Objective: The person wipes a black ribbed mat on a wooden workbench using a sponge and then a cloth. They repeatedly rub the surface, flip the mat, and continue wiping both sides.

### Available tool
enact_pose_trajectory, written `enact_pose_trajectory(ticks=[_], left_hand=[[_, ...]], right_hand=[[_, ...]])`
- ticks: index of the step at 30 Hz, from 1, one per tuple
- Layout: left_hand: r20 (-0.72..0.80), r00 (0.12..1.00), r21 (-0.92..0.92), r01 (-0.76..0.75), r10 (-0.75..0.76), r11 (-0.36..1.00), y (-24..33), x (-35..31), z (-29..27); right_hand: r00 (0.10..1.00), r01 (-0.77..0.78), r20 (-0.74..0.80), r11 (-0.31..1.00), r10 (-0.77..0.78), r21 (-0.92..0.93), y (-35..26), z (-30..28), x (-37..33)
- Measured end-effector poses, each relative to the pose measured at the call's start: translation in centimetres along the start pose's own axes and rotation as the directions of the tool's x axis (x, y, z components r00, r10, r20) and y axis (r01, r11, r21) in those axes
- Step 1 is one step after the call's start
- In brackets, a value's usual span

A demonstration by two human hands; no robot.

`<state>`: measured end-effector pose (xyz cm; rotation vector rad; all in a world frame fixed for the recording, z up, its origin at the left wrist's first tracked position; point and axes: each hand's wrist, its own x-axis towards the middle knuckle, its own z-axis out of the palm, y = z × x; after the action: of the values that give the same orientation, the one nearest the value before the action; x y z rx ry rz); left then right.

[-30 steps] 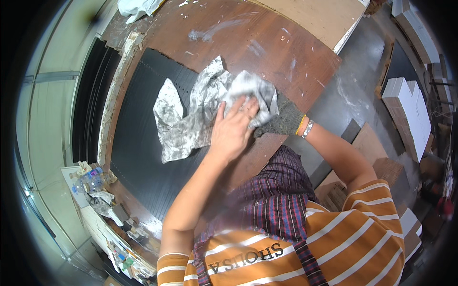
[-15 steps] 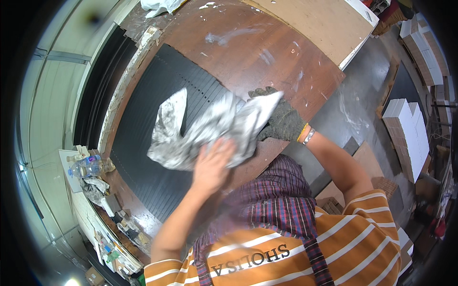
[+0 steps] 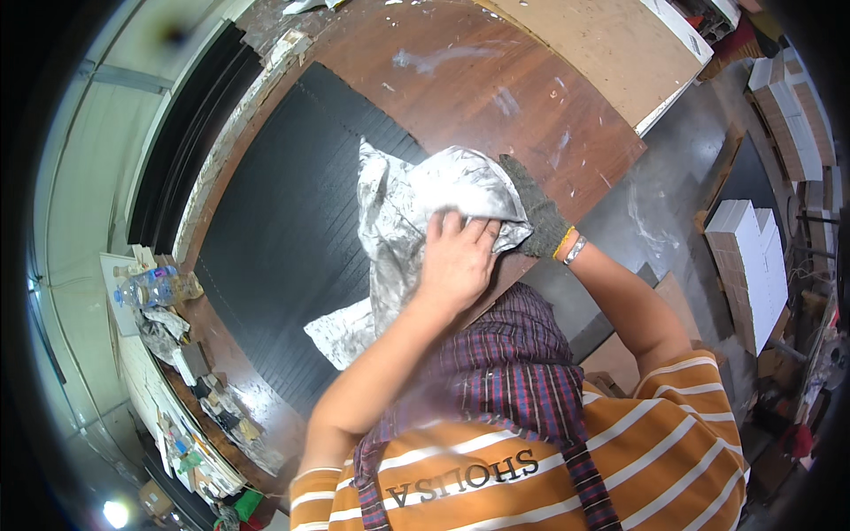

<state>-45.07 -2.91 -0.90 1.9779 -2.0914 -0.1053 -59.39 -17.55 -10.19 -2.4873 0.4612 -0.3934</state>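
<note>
2 hands at 1 crumpled, grey-smudged cloth (image 3: 390,203)! The bare left hand (image 3: 456,265) lies on top, fingers bent and close together; whether it pinches the fabric, I can't tell. The gloved right hand (image 3: 536,212) is at the cloth's right edge, fingers partly hidden, grip impossible to call. Beneath, the cloth overlaps the black panel (image 3: 283,177) on the brown desk (image 3: 478,88).
</note>
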Motion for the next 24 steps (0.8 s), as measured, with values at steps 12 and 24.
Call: enact_pose_trajectory(ticks=[12,24], left_hand=[[-0.051,0.998,0.024,0.039,-0.038,0.999,-1.8,-4.0,-0.1],[-0.392,0.47,0.226,0.882,-0.791,0.412,-5.9,-42.6,-5.0]], right_hand=[[0.999,0.033,-0.038,0.998,-0.035,-0.055,-0.3,0.1,0.9],[0.997,-0.005,0.077,1.0,0.007,-0.03,-3.4,-2.8,2.2]])
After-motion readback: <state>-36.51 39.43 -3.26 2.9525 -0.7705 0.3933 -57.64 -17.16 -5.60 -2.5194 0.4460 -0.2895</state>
